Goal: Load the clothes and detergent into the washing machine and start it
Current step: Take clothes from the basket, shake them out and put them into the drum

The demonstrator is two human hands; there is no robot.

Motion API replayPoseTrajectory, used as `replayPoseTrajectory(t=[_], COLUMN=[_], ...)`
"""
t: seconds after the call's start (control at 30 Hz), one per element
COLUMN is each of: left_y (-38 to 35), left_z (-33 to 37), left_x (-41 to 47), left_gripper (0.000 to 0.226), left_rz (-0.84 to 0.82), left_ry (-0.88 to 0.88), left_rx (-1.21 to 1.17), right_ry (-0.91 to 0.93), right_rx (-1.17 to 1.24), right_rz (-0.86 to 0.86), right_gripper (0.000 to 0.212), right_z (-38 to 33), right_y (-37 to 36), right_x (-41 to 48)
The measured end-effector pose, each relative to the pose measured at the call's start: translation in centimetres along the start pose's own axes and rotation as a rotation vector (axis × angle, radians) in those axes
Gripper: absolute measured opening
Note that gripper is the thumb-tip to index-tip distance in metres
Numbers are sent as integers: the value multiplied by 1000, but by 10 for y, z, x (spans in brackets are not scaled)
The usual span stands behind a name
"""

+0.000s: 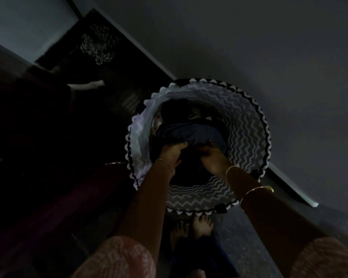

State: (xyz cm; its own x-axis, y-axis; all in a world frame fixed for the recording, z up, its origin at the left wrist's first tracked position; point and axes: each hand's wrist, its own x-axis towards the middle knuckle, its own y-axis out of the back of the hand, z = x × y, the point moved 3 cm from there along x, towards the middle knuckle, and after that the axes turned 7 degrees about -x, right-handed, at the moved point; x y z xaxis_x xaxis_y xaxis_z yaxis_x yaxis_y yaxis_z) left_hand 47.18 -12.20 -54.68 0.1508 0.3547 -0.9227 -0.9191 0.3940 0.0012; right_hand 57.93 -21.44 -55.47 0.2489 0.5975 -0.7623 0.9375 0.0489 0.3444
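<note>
Two hands inside one laundry basket (247, 125), round, zigzag-woven, scalloped rim, centre of frame. My left hand (172, 152) and my right hand (213, 155), both with fingers curled, grasp a dark pinstriped garment (191, 133) on top of the pile in the basket. Further dark clothes (179, 111) lie beneath it, detail lost in dim light. Thin bracelets on both wrists. My bare feet (197, 227) stand on the floor just below the basket, lower centre. Pale wall (249, 37) fills the upper right. Washing machine not identifiable.
</note>
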Motion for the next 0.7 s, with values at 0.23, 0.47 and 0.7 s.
replayPoseTrajectory(t=[0.23,0.47,0.7], left_y=[-8,-3,15], left_z=[-2,5,6], left_x=[13,10,-43], left_gripper=[50,28,17], left_rz=[-25,86,56], left_ry=[-261,-381,-79], left_rx=[366,487,64], right_ry=[42,22,49], right_rx=[-179,-166,135], right_rz=[41,397,430], right_gripper=[43,21,24], right_z=[-15,-21,-51], right_y=[2,20,10], right_x=[-4,-18,-51])
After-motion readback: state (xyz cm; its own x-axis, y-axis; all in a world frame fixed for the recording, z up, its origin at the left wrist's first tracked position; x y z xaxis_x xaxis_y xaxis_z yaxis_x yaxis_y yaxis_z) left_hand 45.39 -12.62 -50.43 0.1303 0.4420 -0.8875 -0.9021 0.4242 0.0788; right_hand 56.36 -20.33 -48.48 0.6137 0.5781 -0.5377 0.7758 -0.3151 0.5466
